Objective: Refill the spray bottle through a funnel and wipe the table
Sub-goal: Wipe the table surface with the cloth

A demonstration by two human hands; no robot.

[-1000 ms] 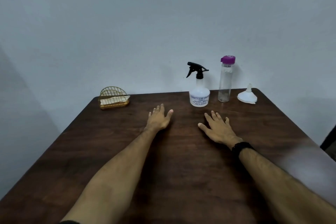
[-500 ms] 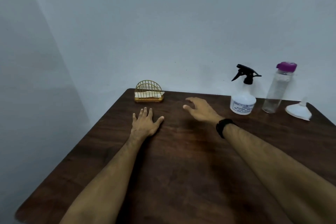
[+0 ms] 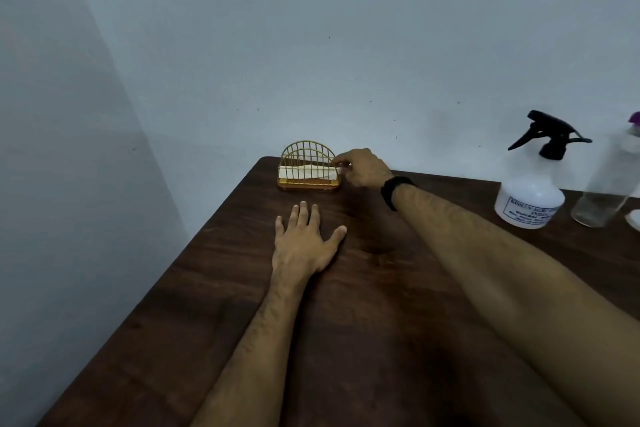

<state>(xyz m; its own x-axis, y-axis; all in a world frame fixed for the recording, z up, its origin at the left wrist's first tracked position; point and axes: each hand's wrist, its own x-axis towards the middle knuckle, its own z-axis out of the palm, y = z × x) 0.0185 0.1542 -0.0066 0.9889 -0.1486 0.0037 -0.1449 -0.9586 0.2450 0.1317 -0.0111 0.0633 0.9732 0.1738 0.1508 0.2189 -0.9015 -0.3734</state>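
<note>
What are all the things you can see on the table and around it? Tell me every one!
table: one, dark brown wood, fills the lower part of the view
napkin holder: one, gold wire, far left corner of the table
napkin: white, lying in the holder; count unclear
spray bottle: one, white with a black trigger head, far right side
clear bottle: one, see-through with a purple cap, right of the spray bottle, cut by the edge
walls: pale grey-blue, behind and to the left
wristband: one, black, on the right wrist
left hand: flat on the table, fingers spread
right hand: at the holder's right end, fingertips at the napkin
</note>
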